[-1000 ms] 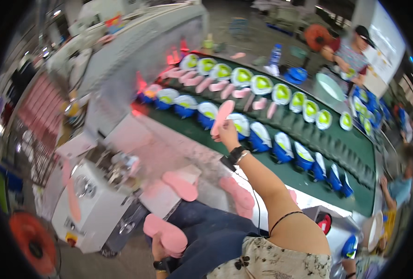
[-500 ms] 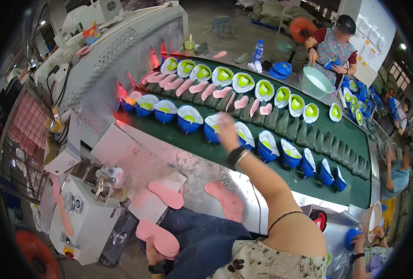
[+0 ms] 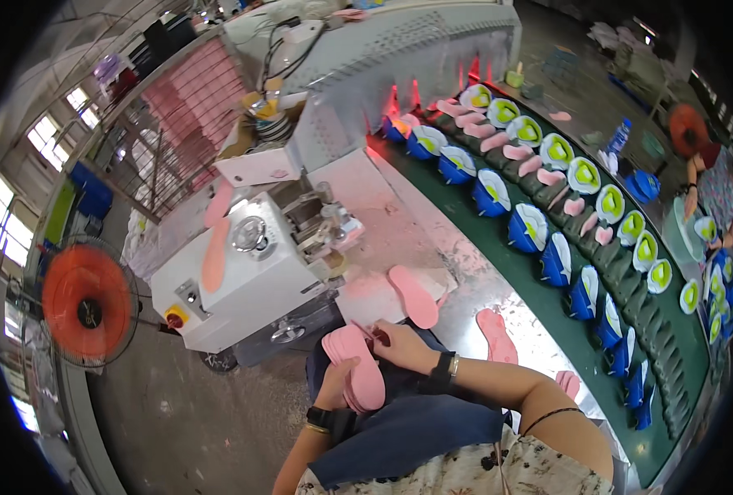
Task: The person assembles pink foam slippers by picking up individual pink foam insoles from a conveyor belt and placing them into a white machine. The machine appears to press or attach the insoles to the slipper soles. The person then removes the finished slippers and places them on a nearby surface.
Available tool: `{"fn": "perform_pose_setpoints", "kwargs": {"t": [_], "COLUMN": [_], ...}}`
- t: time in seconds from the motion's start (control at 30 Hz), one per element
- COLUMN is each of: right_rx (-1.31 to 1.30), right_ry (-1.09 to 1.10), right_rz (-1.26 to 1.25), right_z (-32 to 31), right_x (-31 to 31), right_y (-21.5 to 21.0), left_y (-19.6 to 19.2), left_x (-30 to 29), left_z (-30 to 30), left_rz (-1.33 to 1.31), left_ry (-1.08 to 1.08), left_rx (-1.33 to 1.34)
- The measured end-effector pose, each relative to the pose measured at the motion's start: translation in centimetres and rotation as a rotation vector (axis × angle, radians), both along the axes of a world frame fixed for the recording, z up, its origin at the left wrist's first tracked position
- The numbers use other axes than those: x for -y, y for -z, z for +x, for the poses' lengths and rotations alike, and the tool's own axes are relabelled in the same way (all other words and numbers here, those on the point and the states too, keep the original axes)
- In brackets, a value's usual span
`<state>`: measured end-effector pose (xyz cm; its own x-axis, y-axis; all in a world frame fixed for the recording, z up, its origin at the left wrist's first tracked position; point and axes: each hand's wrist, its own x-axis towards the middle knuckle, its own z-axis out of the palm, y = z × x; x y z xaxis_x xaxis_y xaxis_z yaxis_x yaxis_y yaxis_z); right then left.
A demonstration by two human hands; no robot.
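Observation:
A stack of pink insoles (image 3: 360, 375) rests over my lap, gripped along its left edge by my left hand (image 3: 336, 386). My right hand (image 3: 405, 348) is closed at the stack's upper right side, its fingertips pinching the edge of a thin pink insole (image 3: 362, 332). How far that piece is parted from the stack I cannot tell. Just beyond my hands, a single pink insole (image 3: 414, 297) lies on a pale board. More pink insoles (image 3: 497, 337) lie on the metal ledge to the right.
A green conveyor (image 3: 540, 301) carries blue-and-white shoe uppers (image 3: 528, 228), dark shoe lasts (image 3: 622, 280) and pink insoles. A white machine (image 3: 238, 256) with a dial and rollers stands ahead. An orange fan (image 3: 88, 301) is at left. Across the belt, a person's arm (image 3: 692, 186) reaches by a pale green basin (image 3: 680, 231).
My right hand has come back from the uppers on the conveyor to the insole stack. The stack in my left hand is now in front of me, and the view has swung left.

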<state>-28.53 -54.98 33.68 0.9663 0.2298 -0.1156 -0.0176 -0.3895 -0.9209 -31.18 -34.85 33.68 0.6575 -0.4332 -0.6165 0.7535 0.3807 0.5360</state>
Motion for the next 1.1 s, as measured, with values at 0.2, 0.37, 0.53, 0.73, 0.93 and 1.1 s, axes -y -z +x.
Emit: {"fn": "perform_pose_setpoints", "kwargs": {"t": [0.2,0.37,0.53,0.73,0.93,1.1], "right_rx": [-0.115,0.276,-0.091,0.657,0.230,0.123], "right_ry": [0.303,0.416,0.256,0.323,0.577,0.590], "right_rz": [-0.004,-0.233,-0.011,-0.611,-0.127,0.155], "right_z": [10.8,22.5,20.0,18.3,24.6,24.4], "right_x": [1.4,3.0,2.8,4.9,2.0,3.8], "right_y": [-4.4,3.1,-1.9,-3.7,4.7,1.2], "left_y": [-0.1,-0.5,-1.1,1.8,-0.1,-0.1], "left_x": [-2.5,-2.1,-2.7,-3.5,-3.5,-5.3], "left_z": [-2.2,-1.7,-2.2,-2.8,-2.7,-3.8], "left_rz": [-0.199,-0.221,-0.097,-0.010,0.120,0.638], "left_ry": [-0.071,0.016,-0.035,-0.145,-0.231,0.107], "left_rx": [-0.096,-0.102,0.013,-0.098,-0.090,0.584]}}
